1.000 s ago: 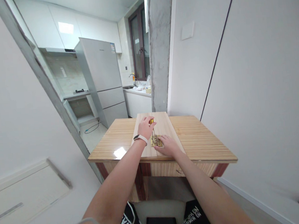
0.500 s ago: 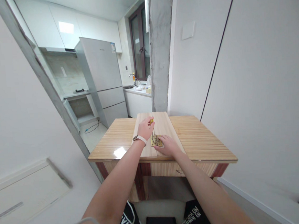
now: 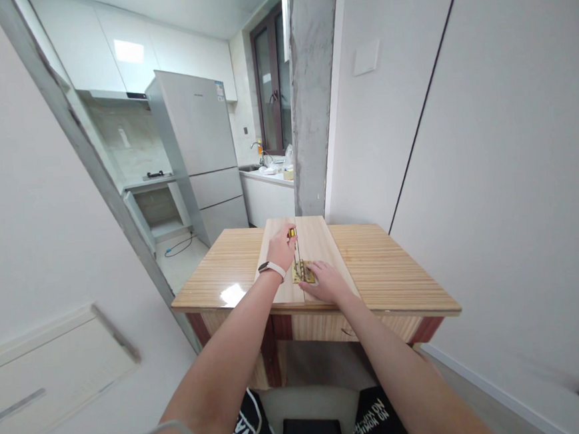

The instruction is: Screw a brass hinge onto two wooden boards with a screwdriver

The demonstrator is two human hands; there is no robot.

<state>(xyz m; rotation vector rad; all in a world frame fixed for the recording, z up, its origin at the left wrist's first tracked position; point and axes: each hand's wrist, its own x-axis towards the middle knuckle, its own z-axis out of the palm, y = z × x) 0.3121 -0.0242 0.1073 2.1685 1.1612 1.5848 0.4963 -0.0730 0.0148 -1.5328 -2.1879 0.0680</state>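
Presently, left hand (image 3: 280, 248): gripping screwdriver (image 3: 291, 233)
Right hand (image 3: 324, 282): loose-fingered, steadying hinge (image 3: 302, 272) from four o'clock
Hinge: seemingly being screwed; next turn calling for steadiness

Yellow-handled screwdriver (image 3: 292, 233), near-upright over a brass-coloured hinge (image 3: 303, 274) flat across two pale boards (image 3: 317, 241).

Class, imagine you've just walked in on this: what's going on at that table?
A person is working on a brass-coloured hinge lying on pale wooden boards atop the table. The left hand grips the yellow-and-dark handle of what looks like a screwdriver, held roughly upright with its shaft pointing down at the hinge. The right hand rests at the hinge's right side. Whether the tip sits in a screw is too small to tell.
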